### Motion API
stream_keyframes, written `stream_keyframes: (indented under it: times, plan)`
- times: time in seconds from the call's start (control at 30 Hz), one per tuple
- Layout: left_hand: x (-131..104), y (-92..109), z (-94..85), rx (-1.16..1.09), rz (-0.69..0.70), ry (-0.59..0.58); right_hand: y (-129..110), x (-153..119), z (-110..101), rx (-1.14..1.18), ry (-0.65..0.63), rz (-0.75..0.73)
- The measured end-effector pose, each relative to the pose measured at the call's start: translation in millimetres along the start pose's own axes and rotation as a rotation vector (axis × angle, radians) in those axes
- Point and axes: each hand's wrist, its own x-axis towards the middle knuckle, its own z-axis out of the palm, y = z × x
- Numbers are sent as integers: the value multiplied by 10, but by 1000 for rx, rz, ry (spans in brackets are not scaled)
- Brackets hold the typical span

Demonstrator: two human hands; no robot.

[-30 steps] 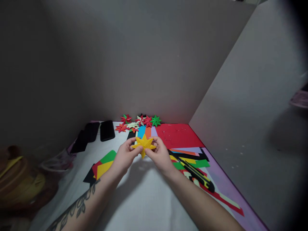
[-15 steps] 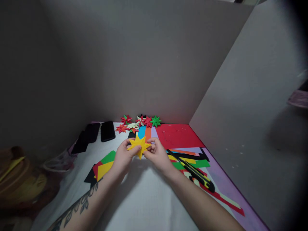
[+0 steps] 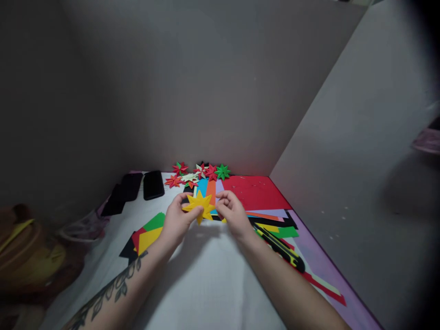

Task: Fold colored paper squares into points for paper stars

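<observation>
Grey walls (image 3: pixel 220 91) behind a white tabletop (image 3: pixel 209 284), a yellow star (image 3: pixel 204 200) held up over it

Two walls meet beyond the far right corner of the tabletop, and folded paper stars (image 3: pixel 223 172) sit in a cluster along the far edge. The yellow star is in the air above the middle of the tabletop, between the hands and closer to the left. The left hand (image 3: pixel 178 220) has hold of it, thumb pressed on the front and fingers behind its left side. The right hand (image 3: pixel 235 217) is half curled, thumb and forefinger drawn near each other just beside the star's right tip; whether they touch it, I cannot tell.

The star's flat face is turned toward the viewer. One tip points up toward the far edge, one down toward the near edge, and others out to each side; it spreads about evenly, so I cannot pick out a long axis.

A red sheet (image 3: pixel 263 192) covers the far right corner. Along the right edge, a yellow-and-black cutter (image 3: pixel 283 250) lies on paper strips (image 3: pixel 291 232). Toward the left edge are overlapping paper squares (image 3: pixel 149 240), with a black phone (image 3: pixel 153 185) near the far left corner.
</observation>
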Motion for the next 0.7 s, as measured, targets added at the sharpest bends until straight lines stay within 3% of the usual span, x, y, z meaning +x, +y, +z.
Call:
stream_keyframes:
  times: [0.13,0.37,0.43,0.6,0.7]
  plan:
    - [-28,11,16,40,-61,-142,-22,28,-51,-160,-47,-1]
    - [95,-28,-55,-128,-143,-58,62,86,-85,-133,-11,144]
    - [123,-49,-80,-118,-116,-64,89,100,-85,-128,-51,172]
    - [124,-74,-115,39,68,-112,135,139,-83,-233,-109,25]
    - [112,-78,-125,150,127,-167,121,147,-81,-339,-182,33]
